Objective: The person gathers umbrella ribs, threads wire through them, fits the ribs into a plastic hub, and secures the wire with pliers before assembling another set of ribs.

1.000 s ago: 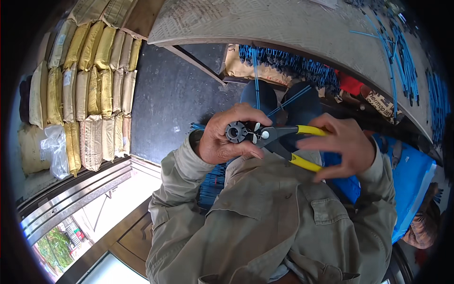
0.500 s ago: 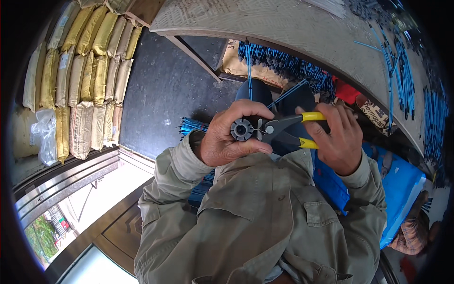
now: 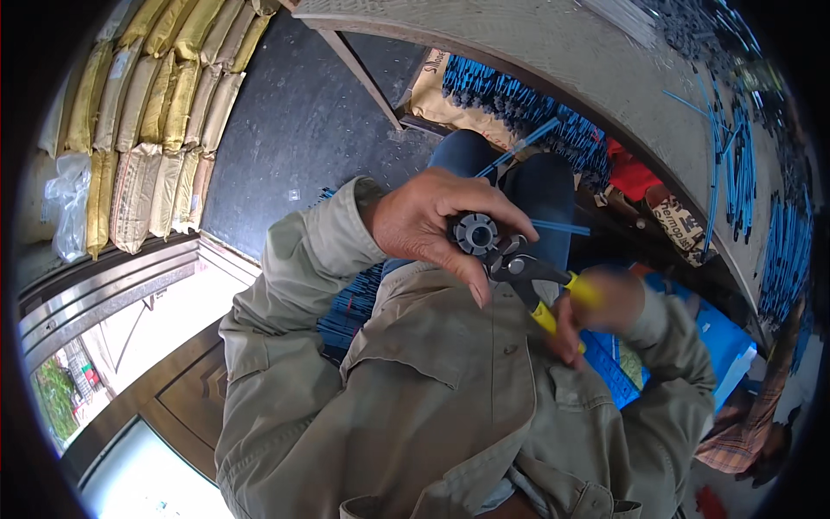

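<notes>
My left hand [image 3: 432,208] curls around a black round part with a notched rim and a hole in its middle [image 3: 475,233]. Thin blue rods [image 3: 562,227] stick out past its fingertips toward the right; how they join the round part is hidden. In my right hand [image 3: 609,303], smeared by motion, are pliers [image 3: 523,268] with dark jaws and yellow handles. The handles stand apart, and the jaws are close beside the round part's right side. Whether anything sits between the jaws cannot be made out. Both hands are over my lap.
Blue rods with black ends [image 3: 350,303] lie beside my left leg, with more heaped under the table [image 3: 493,91]. A grey table [image 3: 519,43] crosses the upper right, carrying more rods. Stacked sacks [image 3: 138,104] stand far left. A blue package [image 3: 722,342] lies right, near another person's plaid sleeve [image 3: 735,441].
The left hand has turned, so the rods that pointed away now point right. The pliers have swung handles-downward, and my right hand has dropped. The whole view has shifted slightly.
</notes>
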`<state>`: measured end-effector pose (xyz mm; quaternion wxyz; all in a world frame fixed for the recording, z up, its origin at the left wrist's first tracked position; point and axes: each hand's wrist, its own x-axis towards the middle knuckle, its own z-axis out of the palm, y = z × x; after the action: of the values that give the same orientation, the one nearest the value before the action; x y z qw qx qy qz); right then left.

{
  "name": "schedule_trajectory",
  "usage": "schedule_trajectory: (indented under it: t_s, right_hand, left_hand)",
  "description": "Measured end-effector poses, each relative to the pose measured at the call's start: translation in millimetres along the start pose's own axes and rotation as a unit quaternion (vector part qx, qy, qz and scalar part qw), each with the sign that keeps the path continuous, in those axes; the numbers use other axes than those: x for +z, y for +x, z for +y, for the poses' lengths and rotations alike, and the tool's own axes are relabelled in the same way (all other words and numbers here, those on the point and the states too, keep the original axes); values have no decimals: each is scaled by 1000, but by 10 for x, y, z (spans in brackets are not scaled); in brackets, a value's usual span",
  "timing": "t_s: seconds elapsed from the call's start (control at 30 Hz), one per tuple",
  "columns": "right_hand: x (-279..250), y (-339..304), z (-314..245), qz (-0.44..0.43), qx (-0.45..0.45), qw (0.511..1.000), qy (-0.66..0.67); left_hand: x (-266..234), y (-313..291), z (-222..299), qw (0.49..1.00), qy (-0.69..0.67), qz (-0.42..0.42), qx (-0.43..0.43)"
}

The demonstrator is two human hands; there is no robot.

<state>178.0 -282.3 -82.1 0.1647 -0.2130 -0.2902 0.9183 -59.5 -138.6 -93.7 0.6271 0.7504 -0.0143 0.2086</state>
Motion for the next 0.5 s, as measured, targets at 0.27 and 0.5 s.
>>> schedule_trajectory:
  t_s: [0.27,0.5]
  right_hand:
    - [94,504,551,-122,-162,953,225]
    - [171,514,582,11,-286,951,119]
  left_hand:
    - [-79,44,-48,997,-63,-43,3]
    - [-60,83,-33,998,-44,-28,-19]
